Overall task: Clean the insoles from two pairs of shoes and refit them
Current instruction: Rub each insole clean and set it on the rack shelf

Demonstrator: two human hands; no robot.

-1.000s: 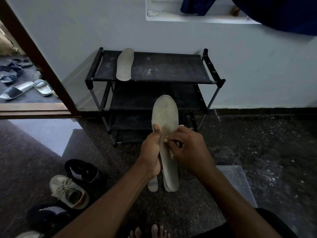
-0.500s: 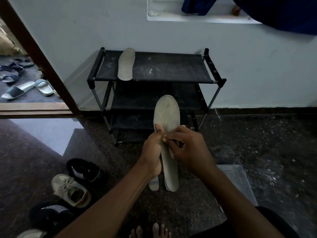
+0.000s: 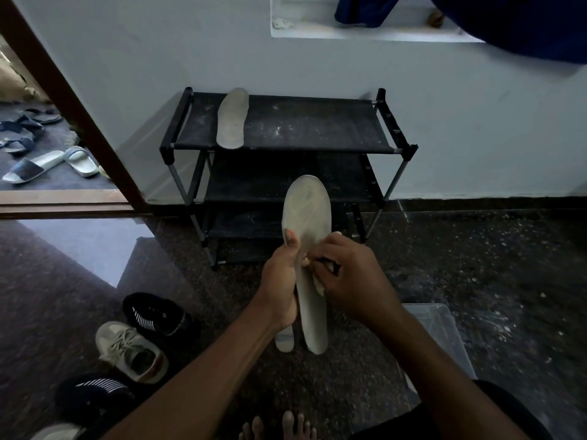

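Dark speckled floor (image 3: 476, 281), left hand (image 3: 282, 277) gripping upright insole (image 3: 306, 204), right hand (image 3: 352, 274) pinching cloth (image 3: 319, 285) — against insole.

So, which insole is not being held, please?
The grey insole lying on the top shelf of the black shoe rack; the other insoles are gripped in the left hand.

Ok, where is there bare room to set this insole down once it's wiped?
Top shelf of the rack: bare from the insole lying at its left end across to the right post. Crowded: floor left of the left hand, with the shoes.
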